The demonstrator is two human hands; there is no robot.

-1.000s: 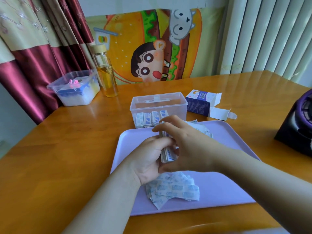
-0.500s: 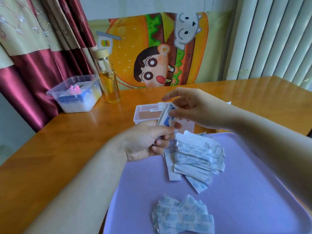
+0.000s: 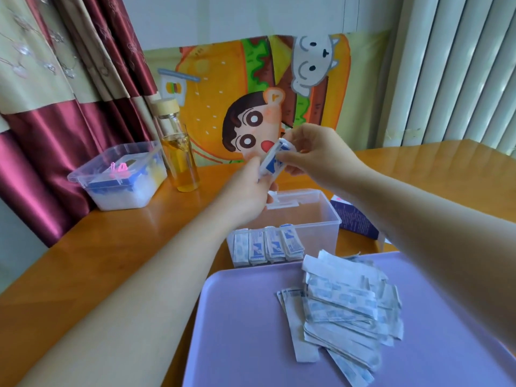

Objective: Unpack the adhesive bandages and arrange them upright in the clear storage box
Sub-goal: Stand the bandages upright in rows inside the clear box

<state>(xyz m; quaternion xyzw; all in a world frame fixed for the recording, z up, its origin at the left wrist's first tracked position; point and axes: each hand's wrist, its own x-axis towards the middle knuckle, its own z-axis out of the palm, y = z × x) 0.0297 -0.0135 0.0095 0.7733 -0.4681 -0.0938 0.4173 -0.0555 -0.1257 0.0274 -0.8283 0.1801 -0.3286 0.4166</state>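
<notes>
Head view, left hand [image 3: 245, 191] and right hand [image 3: 315, 152] aloft, both pinching bandage bundle [image 3: 275, 161] above clear box [image 3: 321, 233]

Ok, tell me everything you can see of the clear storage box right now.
The clear storage box is a rectangular tub of translucent plastic, open-topped, with a flat tab on its far rim. It stands upright on the wooden table, just behind the purple tray. A row of bandages stands upright against its front wall, from the left. The left hand, gripping a bandage stack, hides its far left corner.
</notes>
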